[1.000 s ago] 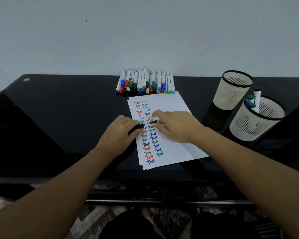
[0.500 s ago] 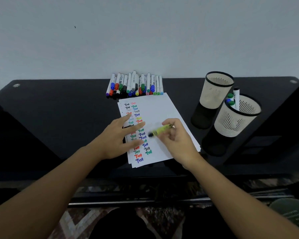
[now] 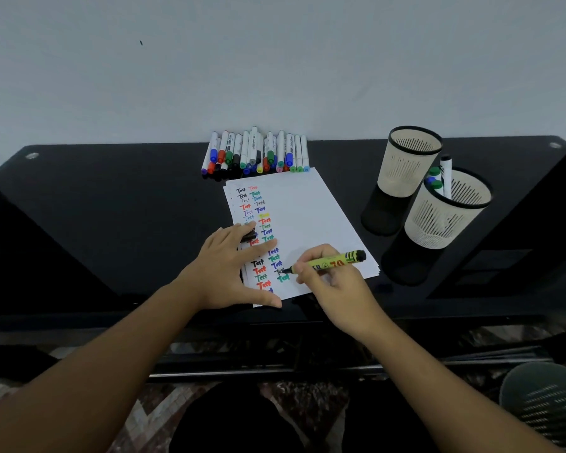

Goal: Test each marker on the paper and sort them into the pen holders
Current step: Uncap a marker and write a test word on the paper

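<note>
Right hand pinches yellow marker mid-barrel, tip on paper. Left hand flat on paper beside it, cap under fingers. Marker looks light, stiff, smooth; grip near tip.

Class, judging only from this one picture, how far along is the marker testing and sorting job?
Done: two columns of "Test" fill the paper's left side, and a few markers stand in the nearer pen holder; the farther pen holder looks empty.
In hand: the right hand holds the yellow marker, tip at the paper; the left hand presses the sheet, a black cap under its fingers.
Left: the marker row by the wall.
</note>
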Action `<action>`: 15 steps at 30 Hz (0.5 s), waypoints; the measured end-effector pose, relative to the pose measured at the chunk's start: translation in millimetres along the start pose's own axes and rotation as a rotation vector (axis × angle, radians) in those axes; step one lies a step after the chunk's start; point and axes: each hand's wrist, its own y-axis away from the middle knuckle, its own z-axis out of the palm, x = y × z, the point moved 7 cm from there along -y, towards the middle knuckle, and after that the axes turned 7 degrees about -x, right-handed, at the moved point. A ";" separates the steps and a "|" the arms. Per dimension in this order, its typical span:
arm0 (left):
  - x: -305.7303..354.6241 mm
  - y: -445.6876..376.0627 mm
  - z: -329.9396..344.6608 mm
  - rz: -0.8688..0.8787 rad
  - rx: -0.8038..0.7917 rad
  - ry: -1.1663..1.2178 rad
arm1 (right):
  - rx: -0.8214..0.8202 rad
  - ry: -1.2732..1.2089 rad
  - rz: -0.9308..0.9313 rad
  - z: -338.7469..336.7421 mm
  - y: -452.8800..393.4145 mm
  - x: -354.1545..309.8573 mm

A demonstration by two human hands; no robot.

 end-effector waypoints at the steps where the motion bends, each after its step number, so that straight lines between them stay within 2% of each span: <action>1: 0.5 0.3 -0.5 0.004 0.003 -0.001 | -0.008 0.003 0.003 1.0 2.8 0.9; 9: 2.8 2.1 -3.3 -0.001 0.001 0.001 | -0.047 0.248 0.051 3.7 4.4 2.5; 15: 1.7 0.7 -1.8 0.005 0.018 0.000 | -0.079 0.272 0.036 6.9 1.9 3.1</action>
